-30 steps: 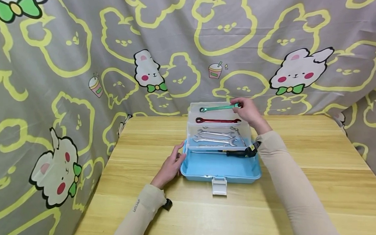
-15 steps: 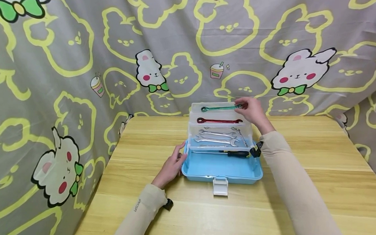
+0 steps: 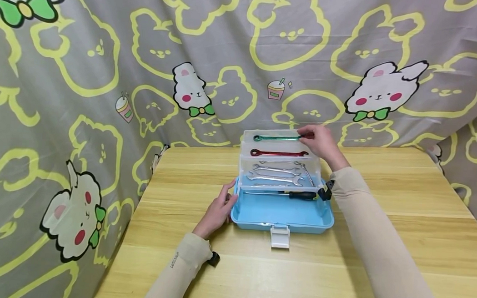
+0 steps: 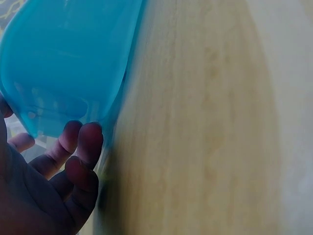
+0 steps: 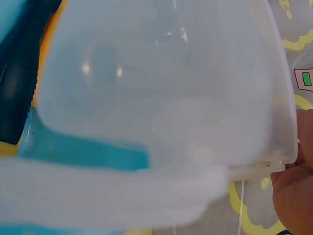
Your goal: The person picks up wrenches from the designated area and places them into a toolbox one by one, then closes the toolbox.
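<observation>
My right hand [image 3: 320, 142] pinches the right end of a green combination wrench [image 3: 278, 137] at the top tier of the toolbox's clear trays. In the right wrist view, the fingers [image 5: 298, 196] are beside the frosted tray corner, and the wrench is hidden. My left hand [image 3: 217, 210] rests its fingers against the left end of the blue toolbox [image 3: 283, 226]; the left wrist view shows bent fingers [image 4: 90, 142] at its side. A red combination wrench [image 3: 279, 154] lies one tier below the green one. Silver open-end wrenches [image 3: 275, 178] lie in the lower tray.
A screwdriver [image 3: 301, 195] with a black handle lies at the back of the toolbox's base. The white latch [image 3: 280, 237] hangs down in front. A wooden table [image 3: 415, 214] bears the box, and a patterned curtain [image 3: 237, 39] hangs close behind.
The green wrench's right end has come down a little, and it now lies nearly level in the top tray. My right hand has lowered slightly; my left hand stays at the box.
</observation>
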A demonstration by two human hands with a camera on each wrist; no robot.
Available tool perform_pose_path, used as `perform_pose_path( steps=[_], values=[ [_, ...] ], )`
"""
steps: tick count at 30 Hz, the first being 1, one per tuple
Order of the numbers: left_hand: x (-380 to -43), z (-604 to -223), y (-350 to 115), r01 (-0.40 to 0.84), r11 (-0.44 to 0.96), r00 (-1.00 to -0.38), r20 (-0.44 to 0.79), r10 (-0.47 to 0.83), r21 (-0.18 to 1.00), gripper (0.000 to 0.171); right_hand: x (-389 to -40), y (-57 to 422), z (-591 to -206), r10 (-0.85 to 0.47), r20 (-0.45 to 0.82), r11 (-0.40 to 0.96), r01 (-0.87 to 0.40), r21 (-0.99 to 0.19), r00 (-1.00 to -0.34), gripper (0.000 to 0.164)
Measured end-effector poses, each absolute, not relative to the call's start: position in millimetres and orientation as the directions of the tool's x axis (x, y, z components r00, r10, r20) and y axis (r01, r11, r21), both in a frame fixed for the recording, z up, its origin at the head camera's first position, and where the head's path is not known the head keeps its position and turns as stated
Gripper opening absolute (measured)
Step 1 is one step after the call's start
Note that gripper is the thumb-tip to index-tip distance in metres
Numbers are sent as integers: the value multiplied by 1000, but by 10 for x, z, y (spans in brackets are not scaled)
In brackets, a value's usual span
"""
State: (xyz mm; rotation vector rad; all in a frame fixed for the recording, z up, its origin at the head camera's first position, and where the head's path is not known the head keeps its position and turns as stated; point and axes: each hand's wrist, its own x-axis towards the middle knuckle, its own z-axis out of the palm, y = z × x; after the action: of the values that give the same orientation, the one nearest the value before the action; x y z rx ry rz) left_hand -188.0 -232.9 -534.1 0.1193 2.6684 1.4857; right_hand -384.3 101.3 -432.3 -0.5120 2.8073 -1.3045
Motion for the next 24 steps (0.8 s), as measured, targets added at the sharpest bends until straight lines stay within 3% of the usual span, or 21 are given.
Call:
perform_pose_path(
  steps=[24],
  values=[
    [-1864,-5326,-2316,22,523,-992,-46,116,852,54,-3739,1134,-4268,-329,146,601,-326,-730,-933,35]
  ],
)
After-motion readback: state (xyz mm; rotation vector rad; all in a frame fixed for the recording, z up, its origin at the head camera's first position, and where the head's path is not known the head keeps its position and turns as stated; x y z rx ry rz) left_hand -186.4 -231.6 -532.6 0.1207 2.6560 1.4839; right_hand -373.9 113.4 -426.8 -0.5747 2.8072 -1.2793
